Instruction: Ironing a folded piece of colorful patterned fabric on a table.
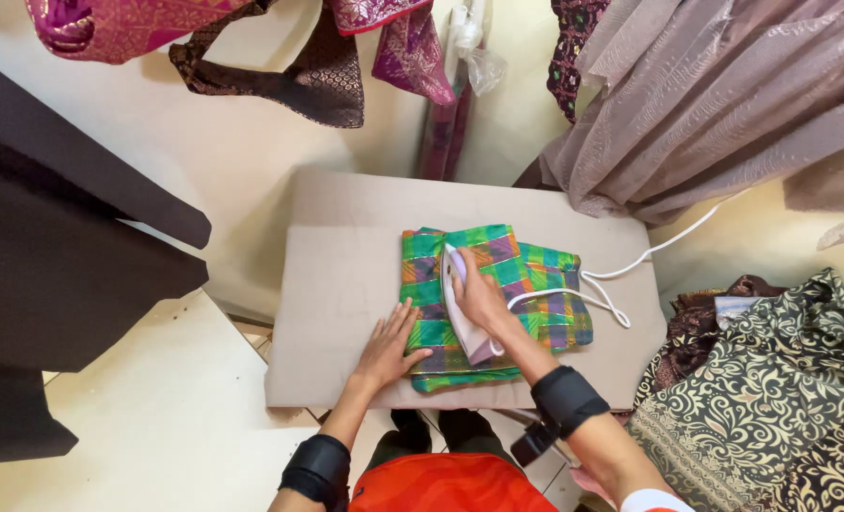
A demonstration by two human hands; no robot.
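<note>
A folded green, purple and orange checked cloth (526, 275) lies on a beige padded ironing board (346, 275). My right hand (479, 296) grips the handle of a white and lilac iron (462, 313) that rests on the cloth, nose pointing away from me. My left hand (386, 349) lies flat with fingers spread, on the board and touching the cloth's near left corner. The iron's white cord (621, 275) runs across the cloth and off to the right.
A black and cream patterned fabric pile (773, 398) sits at the right. Sheer taupe fabric (725, 104) hangs at the back right, magenta and brown garments (280, 57) hang above the board. A dark table (52, 256) stands left.
</note>
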